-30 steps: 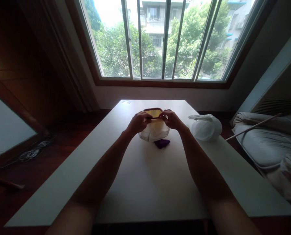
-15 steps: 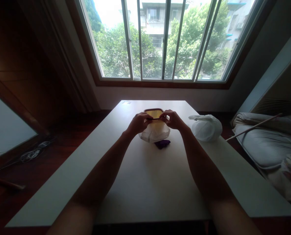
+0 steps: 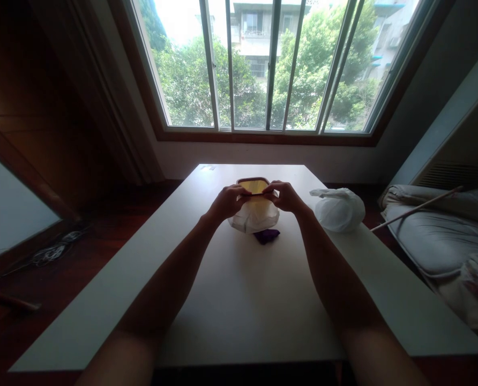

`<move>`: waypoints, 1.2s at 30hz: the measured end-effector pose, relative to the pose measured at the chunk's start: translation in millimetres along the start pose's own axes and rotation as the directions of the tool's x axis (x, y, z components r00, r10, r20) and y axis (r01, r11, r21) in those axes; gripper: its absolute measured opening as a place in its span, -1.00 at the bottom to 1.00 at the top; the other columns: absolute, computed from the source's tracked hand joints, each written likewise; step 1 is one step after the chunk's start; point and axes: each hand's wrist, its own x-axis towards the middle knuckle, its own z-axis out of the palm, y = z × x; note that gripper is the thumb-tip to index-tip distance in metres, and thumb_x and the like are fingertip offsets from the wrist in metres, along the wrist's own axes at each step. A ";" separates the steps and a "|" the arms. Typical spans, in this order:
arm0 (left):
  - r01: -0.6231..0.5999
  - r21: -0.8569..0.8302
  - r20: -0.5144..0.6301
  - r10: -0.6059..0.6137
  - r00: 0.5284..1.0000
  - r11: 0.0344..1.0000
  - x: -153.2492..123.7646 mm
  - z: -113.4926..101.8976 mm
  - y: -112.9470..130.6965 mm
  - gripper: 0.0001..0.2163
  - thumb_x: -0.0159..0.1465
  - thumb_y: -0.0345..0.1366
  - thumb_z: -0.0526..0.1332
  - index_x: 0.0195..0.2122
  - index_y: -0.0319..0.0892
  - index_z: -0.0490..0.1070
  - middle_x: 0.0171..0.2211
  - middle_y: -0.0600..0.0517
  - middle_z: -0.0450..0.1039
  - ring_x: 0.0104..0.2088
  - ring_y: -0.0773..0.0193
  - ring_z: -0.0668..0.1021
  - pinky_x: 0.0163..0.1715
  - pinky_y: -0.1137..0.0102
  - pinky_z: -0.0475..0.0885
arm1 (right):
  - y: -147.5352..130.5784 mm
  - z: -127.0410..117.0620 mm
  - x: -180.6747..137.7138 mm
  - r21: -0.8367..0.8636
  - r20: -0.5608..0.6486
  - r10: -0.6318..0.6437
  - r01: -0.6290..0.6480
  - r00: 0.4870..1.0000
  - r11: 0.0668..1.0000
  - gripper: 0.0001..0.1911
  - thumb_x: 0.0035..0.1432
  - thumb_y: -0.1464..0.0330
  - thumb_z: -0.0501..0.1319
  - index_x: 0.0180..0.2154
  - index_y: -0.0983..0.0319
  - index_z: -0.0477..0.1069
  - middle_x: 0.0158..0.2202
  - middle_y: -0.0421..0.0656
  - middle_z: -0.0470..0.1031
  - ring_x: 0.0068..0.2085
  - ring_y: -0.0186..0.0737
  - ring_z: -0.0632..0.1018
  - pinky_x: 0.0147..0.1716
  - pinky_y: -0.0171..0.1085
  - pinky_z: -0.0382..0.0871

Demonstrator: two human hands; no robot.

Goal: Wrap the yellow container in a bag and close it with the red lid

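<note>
A square container with a dark rim and yellowish inside (image 3: 254, 185) stands on the white table (image 3: 239, 300), wrapped below in a white plastic bag (image 3: 255, 217). My left hand (image 3: 226, 202) and my right hand (image 3: 284, 197) are both closed in a pinch at the container's near edge, with a thin dark strip stretched between their fingertips. A small purple object (image 3: 266, 236) lies on the table just in front of the bag.
A tied white plastic bag (image 3: 338, 209) sits on the table to the right. A grey mattress with a thin stick (image 3: 419, 206) across it lies at the far right. A barred window is behind the table. Cables lie on the floor at left.
The hands have drawn very slightly closer together at the container's edge; otherwise nothing has visibly moved.
</note>
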 end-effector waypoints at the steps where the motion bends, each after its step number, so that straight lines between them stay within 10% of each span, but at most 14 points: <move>1: 0.001 -0.002 0.002 -0.001 1.000 1.000 0.0 -0.2 0.0 -0.84 0.25 -0.38 0.28 -0.18 -0.14 0.63 -0.22 -0.03 0.64 -0.20 0.15 0.62 -0.11 0.27 0.50 | 0.1 0.1 -0.2 -0.001 -0.003 0.005 -0.005 1.000 1.000 -0.87 0.08 0.49 0.32 -0.31 0.20 0.62 -0.31 -0.11 0.59 -0.28 -0.15 0.55 -0.21 -0.17 0.43; 36: -0.027 0.029 -0.036 0.028 0.999 0.999 -2.3 2.7 -1.5 -0.85 0.25 -0.38 0.27 -0.20 -0.17 0.62 -0.27 -0.03 0.60 -0.27 0.19 0.59 -0.18 0.30 0.48 | -0.1 -1.9 -0.3 0.006 -0.029 0.021 -0.021 0.999 1.000 -0.89 0.04 0.48 0.34 -0.35 0.20 0.62 -0.33 -0.11 0.59 -0.27 -0.12 0.55 -0.18 -0.14 0.44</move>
